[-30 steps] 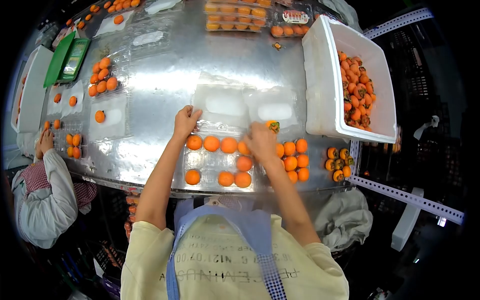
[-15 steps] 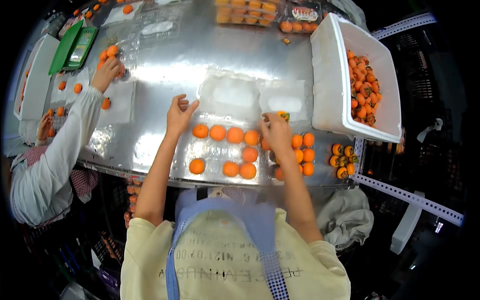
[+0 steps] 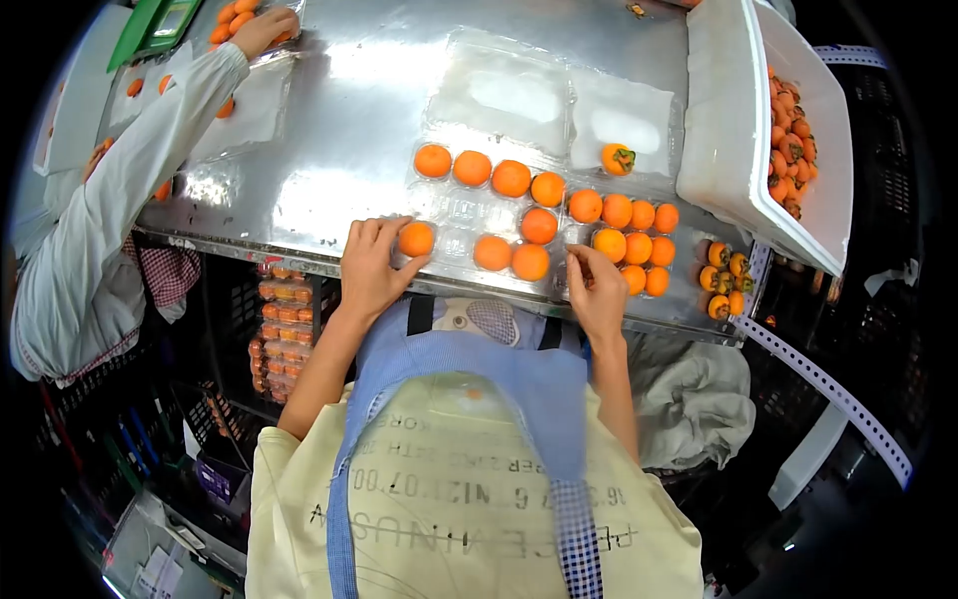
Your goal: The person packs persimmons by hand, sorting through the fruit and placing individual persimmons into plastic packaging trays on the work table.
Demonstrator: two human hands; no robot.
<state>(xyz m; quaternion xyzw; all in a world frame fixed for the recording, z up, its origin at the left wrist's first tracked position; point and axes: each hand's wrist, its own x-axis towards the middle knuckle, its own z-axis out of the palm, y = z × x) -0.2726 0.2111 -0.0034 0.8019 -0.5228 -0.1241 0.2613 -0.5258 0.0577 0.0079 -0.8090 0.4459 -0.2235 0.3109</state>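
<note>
My left hand (image 3: 372,268) curls around a persimmon (image 3: 415,239) at the lower left of a clear plastic tray (image 3: 461,211), thumb below it and fingers above. My right hand (image 3: 599,295) is at the tray's lower right edge, where a second tray of persimmons (image 3: 636,248) adjoins it. Its fingers are bent together, and what they hold, if anything, is hidden. Persimmons in the near tray sit smooth side up, with gaps in the middle and bottom rows. One persimmon (image 3: 618,159), green calyx showing, lies on a paper-lined tray (image 3: 654,125) farther back.
A white foam box (image 3: 723,110) of persimmons stands at the right. Several calyx-up persimmons (image 3: 718,280) sit near the table's right corner. Another paper-lined tray (image 3: 499,95) lies behind. At the left, a co-worker's hand (image 3: 264,30) touches persimmons near a green scale (image 3: 150,30).
My right hand has left the calyx-up persimmon and come down to the near tray's right edge. My left hand has moved down to the lower-left persimmon. The view has shifted.
</note>
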